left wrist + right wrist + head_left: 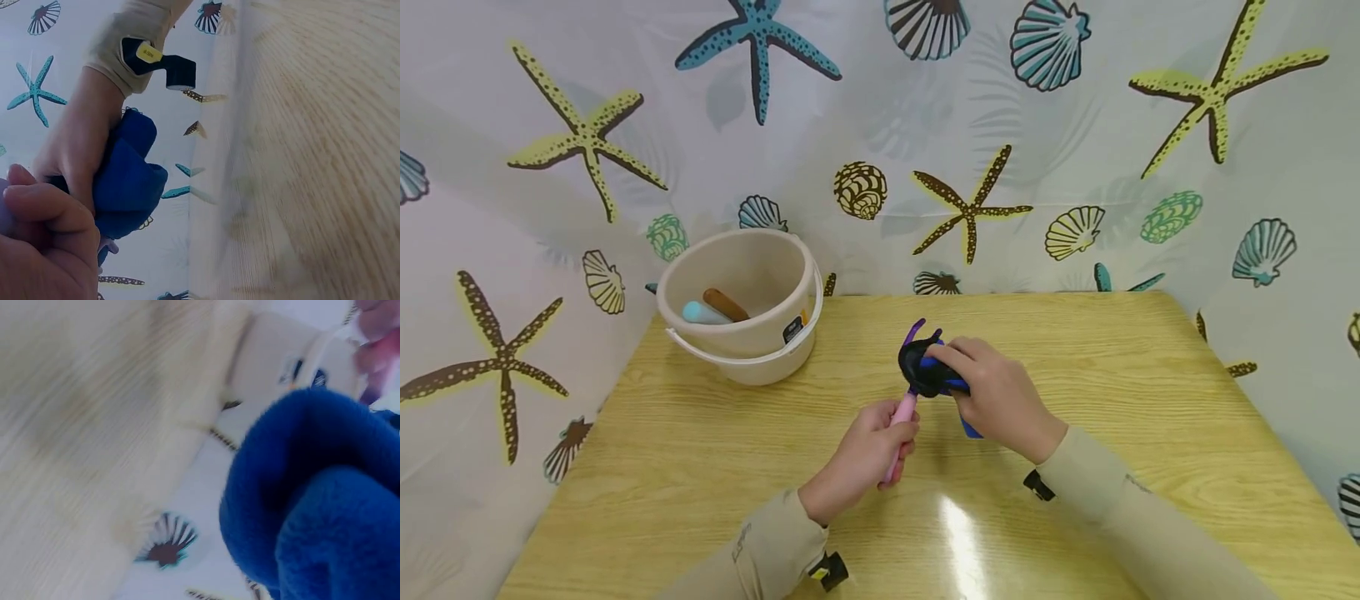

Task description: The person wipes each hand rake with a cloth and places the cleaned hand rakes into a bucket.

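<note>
My left hand grips the pink handle of a small hand tool, tilted upward over the table. Purple prongs poke out at the tool's top; the rest of its head is covered. Around that head, my right hand holds a cloth, black on one side and blue on the other. In the right wrist view the cloth's blue side looks fluffy and folded. The left wrist view shows the curled fingers of my left hand close beside the blue cloth.
A beige bucket with a white carrying handle stands at the back left of the wooden table. Inside lie a brown handle and a light blue one. A curtain printed with shells and starfish hangs behind.
</note>
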Motion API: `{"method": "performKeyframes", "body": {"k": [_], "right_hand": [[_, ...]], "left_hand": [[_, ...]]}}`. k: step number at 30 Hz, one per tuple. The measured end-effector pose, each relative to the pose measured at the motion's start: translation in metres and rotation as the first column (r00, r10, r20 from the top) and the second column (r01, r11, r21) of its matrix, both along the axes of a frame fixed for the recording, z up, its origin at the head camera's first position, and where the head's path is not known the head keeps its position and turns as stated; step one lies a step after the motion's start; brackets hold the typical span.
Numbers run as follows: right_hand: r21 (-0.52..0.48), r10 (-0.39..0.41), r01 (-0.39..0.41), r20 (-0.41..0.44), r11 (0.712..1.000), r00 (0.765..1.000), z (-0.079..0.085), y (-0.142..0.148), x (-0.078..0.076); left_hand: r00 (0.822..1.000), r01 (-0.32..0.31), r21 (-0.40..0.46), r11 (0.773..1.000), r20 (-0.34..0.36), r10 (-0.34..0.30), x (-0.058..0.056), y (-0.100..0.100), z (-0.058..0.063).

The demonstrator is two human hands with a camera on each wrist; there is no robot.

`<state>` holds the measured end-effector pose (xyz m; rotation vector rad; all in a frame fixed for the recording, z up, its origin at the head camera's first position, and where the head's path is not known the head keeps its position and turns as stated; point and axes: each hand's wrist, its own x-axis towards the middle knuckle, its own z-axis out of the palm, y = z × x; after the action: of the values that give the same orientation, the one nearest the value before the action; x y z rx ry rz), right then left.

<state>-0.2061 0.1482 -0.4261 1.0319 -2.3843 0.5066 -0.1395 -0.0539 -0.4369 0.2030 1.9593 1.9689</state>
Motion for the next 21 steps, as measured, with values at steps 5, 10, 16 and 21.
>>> {"method": "performKeyframes", "body": {"k": [5,10,16,21], "right_hand": [[0.001,-0.066,0.067,-0.106,0.998,0.992,-0.011,0.01,-0.018],[0.011,-0.094,0.098,-0.203,0.995,0.975,-0.014,0.013,-0.024],[-0.035,-0.173,0.172,-0.367,0.985,0.914,-0.005,0.008,-0.023],[-0.047,-0.104,0.094,-0.273,0.994,0.956,0.001,0.002,-0.012]], "left_hand": [[0.998,0.014,0.057,0.998,0.056,-0.017,0.001,-0.002,0.0],[0.995,0.026,0.13,0.991,0.088,-0.038,0.002,-0.003,0.003],[0.994,0.027,0.188,0.982,0.103,-0.048,0.002,0.0,0.01],[0.996,0.011,0.146,0.989,0.09,-0.024,0.002,0.002,0.014]]}}
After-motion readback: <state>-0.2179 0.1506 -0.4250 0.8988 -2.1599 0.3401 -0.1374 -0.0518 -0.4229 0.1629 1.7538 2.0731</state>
